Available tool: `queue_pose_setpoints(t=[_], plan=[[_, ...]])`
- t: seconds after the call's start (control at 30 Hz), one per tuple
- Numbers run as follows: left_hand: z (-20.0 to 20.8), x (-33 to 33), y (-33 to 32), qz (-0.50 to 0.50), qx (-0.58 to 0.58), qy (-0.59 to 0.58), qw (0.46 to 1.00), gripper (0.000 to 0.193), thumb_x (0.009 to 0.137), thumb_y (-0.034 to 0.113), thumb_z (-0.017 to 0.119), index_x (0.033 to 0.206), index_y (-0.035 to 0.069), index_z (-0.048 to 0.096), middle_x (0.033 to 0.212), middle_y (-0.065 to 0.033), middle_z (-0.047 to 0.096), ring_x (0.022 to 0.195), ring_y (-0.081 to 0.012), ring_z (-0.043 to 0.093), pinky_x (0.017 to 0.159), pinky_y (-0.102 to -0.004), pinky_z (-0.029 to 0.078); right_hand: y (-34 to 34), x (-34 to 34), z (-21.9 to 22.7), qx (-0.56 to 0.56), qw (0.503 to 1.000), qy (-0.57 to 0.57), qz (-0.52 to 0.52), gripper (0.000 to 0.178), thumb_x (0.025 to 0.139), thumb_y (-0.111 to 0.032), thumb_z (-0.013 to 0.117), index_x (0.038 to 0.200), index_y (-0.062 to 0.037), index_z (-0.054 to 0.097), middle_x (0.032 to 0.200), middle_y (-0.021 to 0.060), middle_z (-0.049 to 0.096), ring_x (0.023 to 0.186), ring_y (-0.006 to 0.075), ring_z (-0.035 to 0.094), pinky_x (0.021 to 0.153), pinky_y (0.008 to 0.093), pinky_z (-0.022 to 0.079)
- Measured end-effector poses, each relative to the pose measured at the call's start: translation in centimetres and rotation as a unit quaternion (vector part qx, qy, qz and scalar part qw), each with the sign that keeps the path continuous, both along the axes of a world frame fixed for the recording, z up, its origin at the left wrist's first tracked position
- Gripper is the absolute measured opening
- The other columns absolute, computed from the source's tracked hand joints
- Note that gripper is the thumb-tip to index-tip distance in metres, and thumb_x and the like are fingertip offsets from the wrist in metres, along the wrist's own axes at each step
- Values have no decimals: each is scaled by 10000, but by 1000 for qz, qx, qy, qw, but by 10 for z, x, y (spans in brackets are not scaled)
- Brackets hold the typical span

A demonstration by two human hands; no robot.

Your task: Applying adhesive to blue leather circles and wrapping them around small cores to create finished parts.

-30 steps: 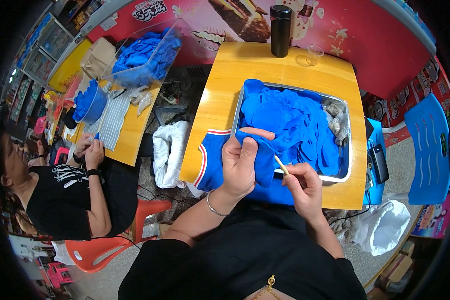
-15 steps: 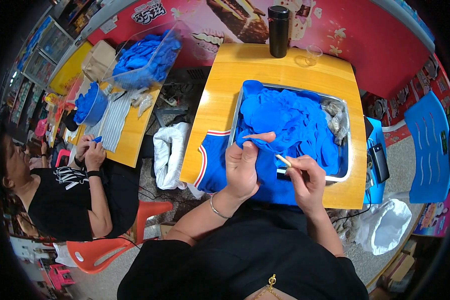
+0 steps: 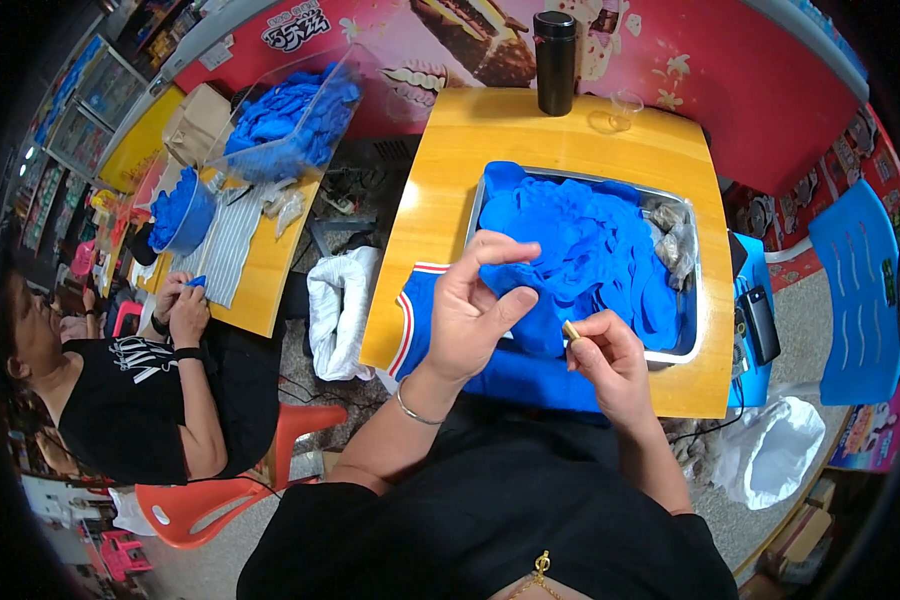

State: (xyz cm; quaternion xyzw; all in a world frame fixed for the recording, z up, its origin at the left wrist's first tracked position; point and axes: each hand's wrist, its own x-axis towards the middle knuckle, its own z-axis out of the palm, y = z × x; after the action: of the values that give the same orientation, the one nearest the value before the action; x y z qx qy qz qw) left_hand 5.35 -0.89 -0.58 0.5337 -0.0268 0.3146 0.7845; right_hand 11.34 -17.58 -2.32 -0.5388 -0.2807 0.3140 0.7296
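Observation:
My left hand (image 3: 470, 310), with a silver bangle at its wrist, pinches a soft blue fabric piece (image 3: 542, 328) between thumb and fingers over the tray's near edge. In my right hand (image 3: 615, 365) is a short, slim, pale gold stick-like thing (image 3: 571, 330), gripped by thumb and forefinger. Its tip points at the fabric; whether they touch I cannot tell. Beyond both hands a metal tray (image 3: 699, 300) holds a heap of blue rounded fabric pieces (image 3: 610, 235). A clear bag of greyish bits (image 3: 676, 243) lies at the tray's right side.
Blue cloth with red-white trim (image 3: 410, 320) lies left of the tray. A black flask (image 3: 555, 65) and clear cup (image 3: 625, 108) stand at the table's (image 3: 450, 135) far edge. On the right are a blue chair (image 3: 860, 290) and white bag (image 3: 770, 450). A co-worker (image 3: 120, 400) sits left.
My left hand has turned and its fingers now curl over the blue piece, which hangs lower. The right hand has shifted slightly down, the stick's angle changed.

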Motion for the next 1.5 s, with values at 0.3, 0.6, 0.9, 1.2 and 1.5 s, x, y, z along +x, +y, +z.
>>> queue_pose_setpoints(t=[0.3,0.6,0.9,1.2,1.5], plan=[[-2,-3,6,-2,47,-17,999,266,825,256,656,933,15,624,855,-24,571,683,-40,423,595,-171,335,-3,0,-2,-37,987,-143,-61,106,855,9,536,955,26,566,801,62,565,680,102,542,592,212,431],[-4,-4,-9,-57,-111,-33,992,306,832,265,644,1006,25,570,890,-32,585,770,-61,554,697,-183,451,6,3,-23,16,954,-266,-138,204,757,78,608,951,14,615,818,131,638,671,176,604,591,261,475],[-7,-8,-7,-60,-76,-33,995,259,836,243,643,985,49,558,876,-40,577,785,-75,564,718,-201,463,12,-9,-4,44,987,-141,-67,126,831,33,560,953,15,585,748,89,606,652,132,576,563,244,451],[7,-9,-6,3,-20,15,1000,197,833,204,655,923,42,588,903,-46,594,794,-71,531,733,-199,416,17,-12,-5,40,985,-123,-116,119,842,7,577,961,5,581,745,79,611,657,127,577,552,242,446],[3,-13,-3,-41,8,11,999,190,835,188,650,925,30,596,887,-46,582,814,-90,528,753,-217,407,11,-3,-22,22,926,-318,-201,257,711,106,647,941,-6,622,766,122,620,658,191,600,567,254,457]])
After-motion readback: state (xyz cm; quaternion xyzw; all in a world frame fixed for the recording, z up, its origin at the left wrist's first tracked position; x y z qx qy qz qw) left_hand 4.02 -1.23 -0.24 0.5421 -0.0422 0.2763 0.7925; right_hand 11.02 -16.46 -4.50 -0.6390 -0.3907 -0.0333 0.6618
